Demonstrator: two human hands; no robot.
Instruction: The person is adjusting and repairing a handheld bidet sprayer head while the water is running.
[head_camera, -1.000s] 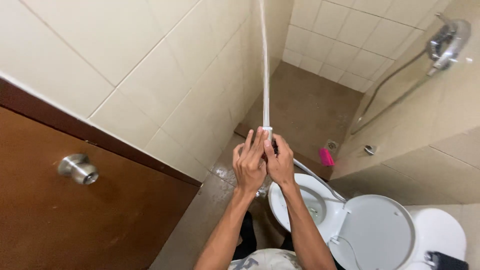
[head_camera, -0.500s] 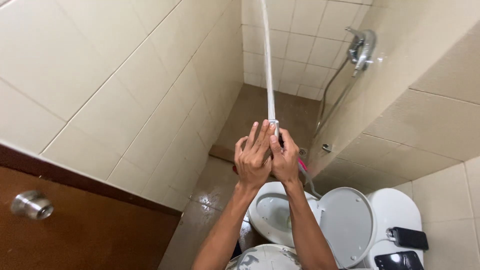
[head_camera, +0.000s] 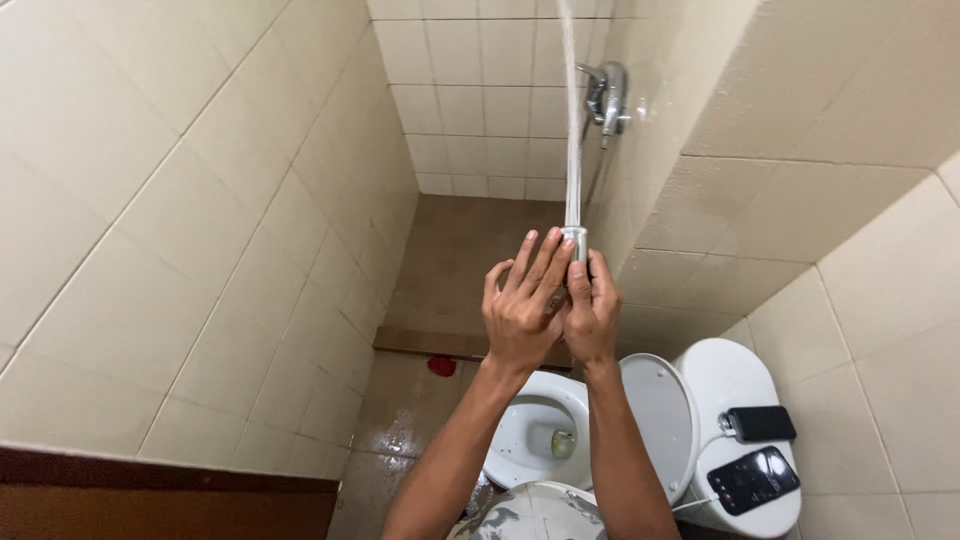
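Hose (head_camera: 573, 150) end gripped by both hands: left hand (head_camera: 522, 305) fingers wrapped loosely, right hand (head_camera: 592, 312) clenched; above toilet bowl (head_camera: 520, 440).

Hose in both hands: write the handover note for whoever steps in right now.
Left hand: wrapped on the metal end of the hose, fingers spread upward.
Right hand: gripping the same end from the other side, thumb up.
Hose: runs straight up out of view, raised in front of the tap on the right wall.
Below: toilet, lid up; two phones on the tank.
Done or left: cannot tell from this view.
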